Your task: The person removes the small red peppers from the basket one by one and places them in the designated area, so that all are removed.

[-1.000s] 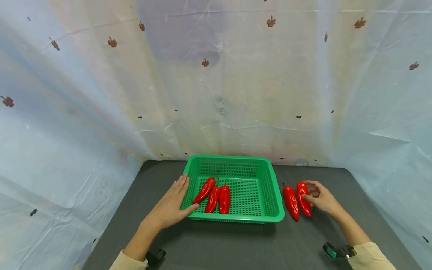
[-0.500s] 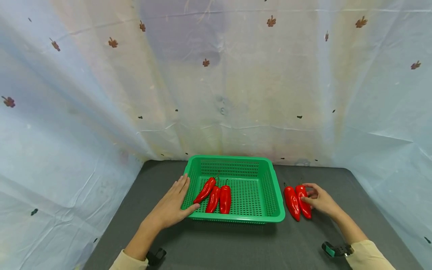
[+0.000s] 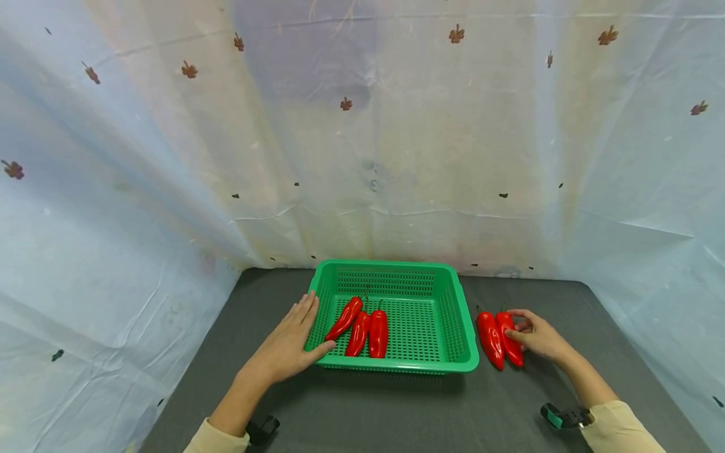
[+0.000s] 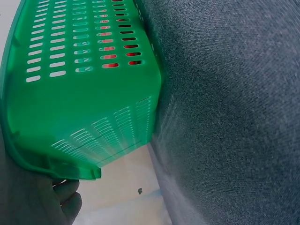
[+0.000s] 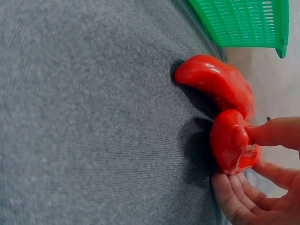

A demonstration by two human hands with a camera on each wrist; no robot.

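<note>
My right hand (image 3: 540, 340) holds a red chili pepper (image 3: 505, 323) on the table right of the green basket (image 3: 396, 365). In the right wrist view, the thumb lies on one side of this pepper (image 5: 227, 140) and the fingers on the other. A second red pepper (image 3: 489, 341) lies close along its left side. Flat on the basket's left front corner rests my left hand (image 3: 286, 346), fingers extended along the rim and thumb on the front edge. Three red peppers lie in the basket's left half, one of them slanted (image 3: 343, 318).
A dark grey cloth (image 3: 385, 409) covers the table. Pale plastic sheeting (image 3: 408, 157) with brown leaf shapes hangs behind and at both sides. The basket's slotted outer wall (image 4: 84, 93) fills the upper left of the left wrist view.
The right hand has shifted the pepper slightly left, against its neighbour, and its thumb has moved further over it. The left hand and basket have stayed put.
</note>
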